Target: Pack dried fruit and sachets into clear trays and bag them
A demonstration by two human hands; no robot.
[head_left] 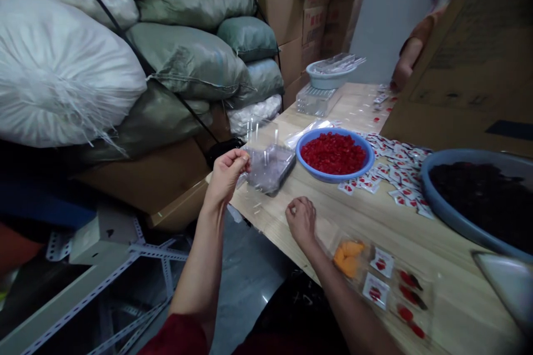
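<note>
My left hand (230, 173) is closed in a pinch at the near edge of a clear plastic box (263, 132), whose see-through wall stands up from the table. Just behind that lies more clear plastic packaging (275, 163). My right hand (302, 221) rests low over the table's near edge with its fingers curled; whether anything is in them is hidden. Beside my right forearm lies an open clear tray (428, 294) holding orange pieces (348, 258), two white printed sachets (382, 262), and red and dark pieces (410, 295).
A blue basin (297, 156) of red pieces stands on the wooden table (333, 205), amid scattered sachets (395, 161). At right are a larger basin (437, 213) of dark pieces and a cardboard box (462, 77). Another person's arm (410, 58) shows behind it. Stuffed sacks (187, 61) line the left.
</note>
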